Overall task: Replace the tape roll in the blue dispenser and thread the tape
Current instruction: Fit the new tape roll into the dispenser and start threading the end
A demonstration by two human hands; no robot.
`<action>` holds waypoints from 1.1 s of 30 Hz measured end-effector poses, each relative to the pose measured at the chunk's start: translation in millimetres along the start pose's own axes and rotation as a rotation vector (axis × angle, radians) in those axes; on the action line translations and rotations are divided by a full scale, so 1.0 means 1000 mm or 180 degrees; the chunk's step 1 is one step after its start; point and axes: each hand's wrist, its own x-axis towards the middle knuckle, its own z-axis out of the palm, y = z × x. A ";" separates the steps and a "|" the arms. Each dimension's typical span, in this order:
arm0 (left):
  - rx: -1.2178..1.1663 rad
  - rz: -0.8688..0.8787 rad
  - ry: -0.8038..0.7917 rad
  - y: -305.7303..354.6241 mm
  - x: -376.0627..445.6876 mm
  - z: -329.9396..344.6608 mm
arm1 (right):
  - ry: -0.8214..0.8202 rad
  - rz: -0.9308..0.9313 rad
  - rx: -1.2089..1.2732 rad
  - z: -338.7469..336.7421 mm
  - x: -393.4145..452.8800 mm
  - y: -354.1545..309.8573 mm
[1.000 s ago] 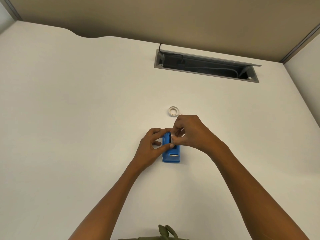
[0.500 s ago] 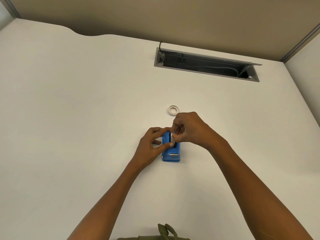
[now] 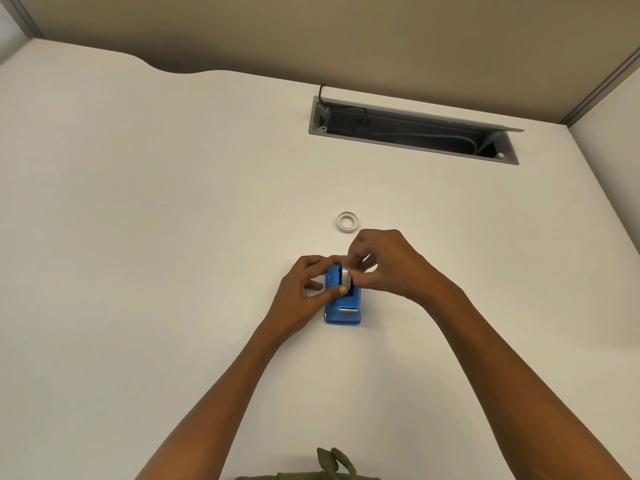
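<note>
The blue dispenser point(image 3: 342, 299) stands on the white tabletop point(image 3: 173, 237) straight in front of me, its cutter end toward me so the tape can be drawn my way. My left hand point(image 3: 304, 292) clamps its left side, thumb across the top edge and fingers curled behind, to stop the light body sliding. My right hand point(image 3: 384, 263) pinches the tape roll point(image 3: 346, 277) from above, its grip clenched on the roll, which sits in the dispenser's slot; whether it is fully seated I cannot tell. A second white ring point(image 3: 347, 222), probably the spent one, lies apart on the far side, out of the way.
</note>
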 end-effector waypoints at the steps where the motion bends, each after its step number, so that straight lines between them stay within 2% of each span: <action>1: 0.0001 0.0005 0.0001 0.000 0.000 0.000 | -0.0032 -0.0013 -0.0011 0.000 -0.001 -0.001; 33: -0.0004 0.0055 -0.0026 -0.003 0.001 0.000 | 0.0155 -0.0064 -0.0069 0.005 0.003 -0.003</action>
